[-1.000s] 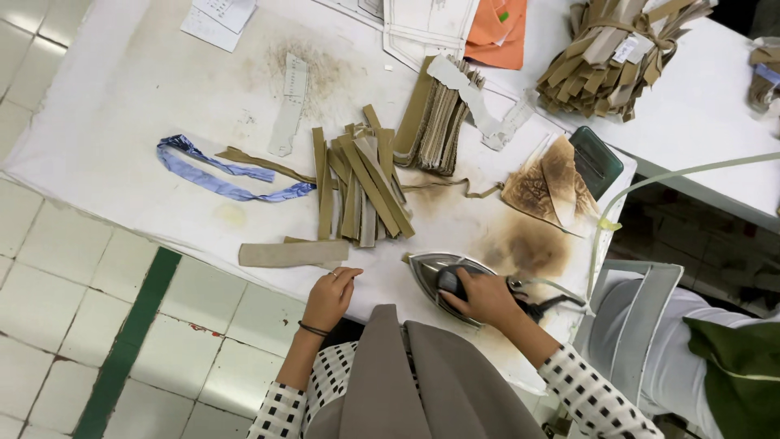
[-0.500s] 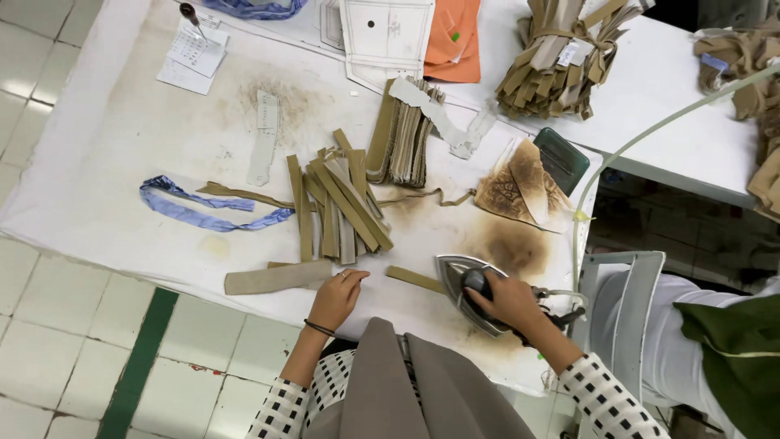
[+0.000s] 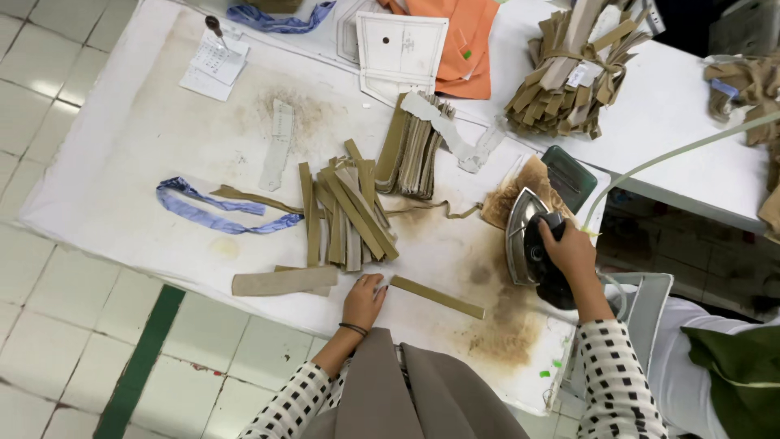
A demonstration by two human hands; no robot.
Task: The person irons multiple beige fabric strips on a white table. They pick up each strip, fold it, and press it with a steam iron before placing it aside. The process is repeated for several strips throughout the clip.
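Down at the near edge of the white padded table, our left hand lay flat on the cloth, fingers pressed close together and holding nothing, its fingertips just beside the left end of a single tan strip that lay alone at a slant. Just to the left of that hand sat a wider beige strip, lying lengthwise along the table edge. Our right hand was wrapped around the dark handle of the iron, fingers curled tight over the grip; the iron stood tipped up on its side with its metal soleplate facing left, over the scorched brown patch of the table cover near the right end. A brown scorched cloth lay just behind the iron, with a dark green pad beside it.

Farther back from us, a loose pile of tan strips lay crisscrossed near the middle of the table, and a tighter stack of strips stood on edge just behind it. A blue ribbon trailed to the left of the pile. Across the far side we saw a tied bundle of strips, orange fabric and a white template card. A pale hose arched over the right end.
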